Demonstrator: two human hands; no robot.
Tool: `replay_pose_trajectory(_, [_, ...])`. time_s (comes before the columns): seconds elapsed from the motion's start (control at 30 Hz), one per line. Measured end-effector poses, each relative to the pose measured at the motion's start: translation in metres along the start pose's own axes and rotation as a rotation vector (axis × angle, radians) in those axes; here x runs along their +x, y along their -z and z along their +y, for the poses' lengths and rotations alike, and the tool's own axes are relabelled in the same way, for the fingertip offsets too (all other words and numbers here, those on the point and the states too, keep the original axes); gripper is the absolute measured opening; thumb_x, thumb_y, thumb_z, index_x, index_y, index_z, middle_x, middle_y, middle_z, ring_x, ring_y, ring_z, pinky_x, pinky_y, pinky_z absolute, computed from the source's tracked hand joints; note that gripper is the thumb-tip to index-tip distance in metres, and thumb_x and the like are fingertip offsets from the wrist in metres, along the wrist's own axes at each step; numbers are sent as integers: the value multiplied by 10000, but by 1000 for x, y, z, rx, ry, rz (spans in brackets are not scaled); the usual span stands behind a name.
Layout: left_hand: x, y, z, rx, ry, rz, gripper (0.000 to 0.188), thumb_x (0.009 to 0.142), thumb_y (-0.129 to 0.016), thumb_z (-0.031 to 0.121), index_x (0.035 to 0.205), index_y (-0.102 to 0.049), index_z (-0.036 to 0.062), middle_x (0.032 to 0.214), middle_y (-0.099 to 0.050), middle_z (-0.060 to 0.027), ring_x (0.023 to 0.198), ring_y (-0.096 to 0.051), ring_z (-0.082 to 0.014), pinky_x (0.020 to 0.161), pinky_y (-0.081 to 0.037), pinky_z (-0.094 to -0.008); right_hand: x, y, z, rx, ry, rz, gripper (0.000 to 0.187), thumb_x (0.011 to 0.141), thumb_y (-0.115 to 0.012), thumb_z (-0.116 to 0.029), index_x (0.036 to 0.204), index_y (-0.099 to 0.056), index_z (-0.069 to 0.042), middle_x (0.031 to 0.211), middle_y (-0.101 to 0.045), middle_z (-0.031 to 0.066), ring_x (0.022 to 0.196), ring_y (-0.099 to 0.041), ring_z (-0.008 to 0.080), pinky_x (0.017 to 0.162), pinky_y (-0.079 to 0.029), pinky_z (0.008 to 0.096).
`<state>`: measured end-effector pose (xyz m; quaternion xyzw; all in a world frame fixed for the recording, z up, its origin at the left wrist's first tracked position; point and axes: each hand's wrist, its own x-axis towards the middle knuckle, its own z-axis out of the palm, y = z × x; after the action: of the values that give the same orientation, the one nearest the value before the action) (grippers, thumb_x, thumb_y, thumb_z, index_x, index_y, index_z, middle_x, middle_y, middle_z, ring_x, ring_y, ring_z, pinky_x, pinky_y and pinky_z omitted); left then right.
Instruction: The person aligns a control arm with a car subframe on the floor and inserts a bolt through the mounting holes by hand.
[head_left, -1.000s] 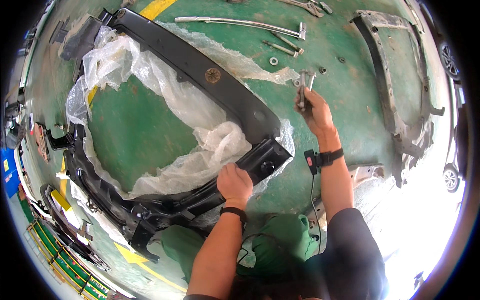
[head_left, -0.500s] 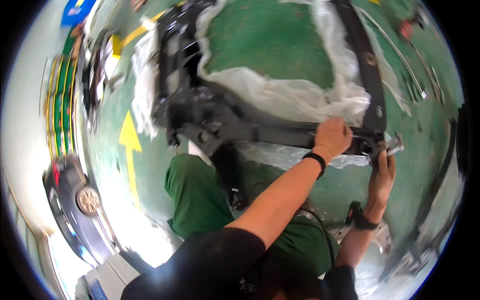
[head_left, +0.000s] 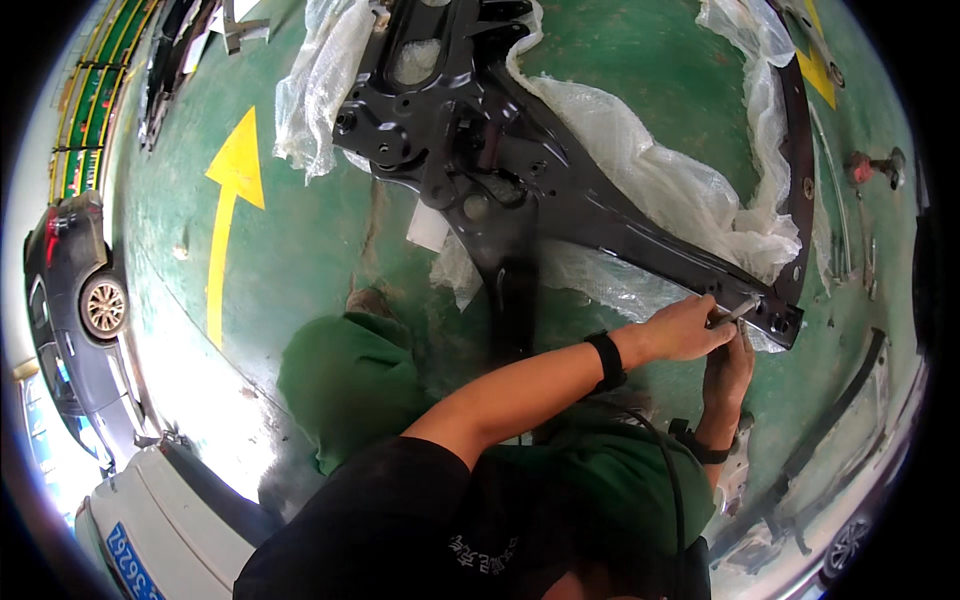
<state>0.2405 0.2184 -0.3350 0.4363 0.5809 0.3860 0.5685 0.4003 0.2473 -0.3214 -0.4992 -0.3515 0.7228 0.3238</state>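
A large black metal car subframe (head_left: 590, 205) lies on the floor, its near arm running out to a corner at the right. At that corner, my left hand (head_left: 677, 330) is closed, its fingertips pinching a small silvery metal piece (head_left: 741, 309) against the frame. Just below it, my right hand (head_left: 728, 380) is raised with bent fingers meeting the left fingertips. What the right fingers hold, if anything, is hidden. Clear plastic wrap (head_left: 665, 185) lies crumpled along the frame's inner edge.
A yellow floor arrow (head_left: 236, 175) is painted on the green floor at left. A dark car (head_left: 80, 320) and a white vehicle (head_left: 165, 535) stand beyond it. Long metal strips (head_left: 835, 425) lie at right, with a red-and-dark tool (head_left: 872, 169) farther off.
The view has shifted, bringing more of the frame's left side into sight. My left hand has slid along the arm to the corner and joined my right hand at the silvery piece.
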Motion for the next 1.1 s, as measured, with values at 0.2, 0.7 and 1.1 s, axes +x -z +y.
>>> replay_pose_trajectory(0.2, [-24,40,8,-60,8,-202,403,925,-615,390,1074,-602,16,1005,-694,-207,975,-651,-411,829,-496,-475,-24,-19,8,59,-18,37,328,935,-578,-206,1161,-621,28,1127,-653,89,1088,-604,215,987,-443,356])
replay_pose_trajectory(0.7, [-76,96,75,-292,-256,-352,234,890,-599,230,987,-698,41,1000,-698,-195,965,-652,-395,842,-514,-475,-106,-159,-121,-501,-12,521,233,980,-589,-318,963,-595,-86,804,-619,19,668,-595,126,578,-440,266])
replay_pose_trajectory(1.1, [-54,178,97,-667,20,7,427,866,-670,367,929,-642,-54,903,-699,-196,863,-677,-291,787,-519,-396,-42,-279,-177,-960,-154,251,267,929,-635,-124,1159,-584,2,939,-621,43,824,-601,124,673,-479,272])
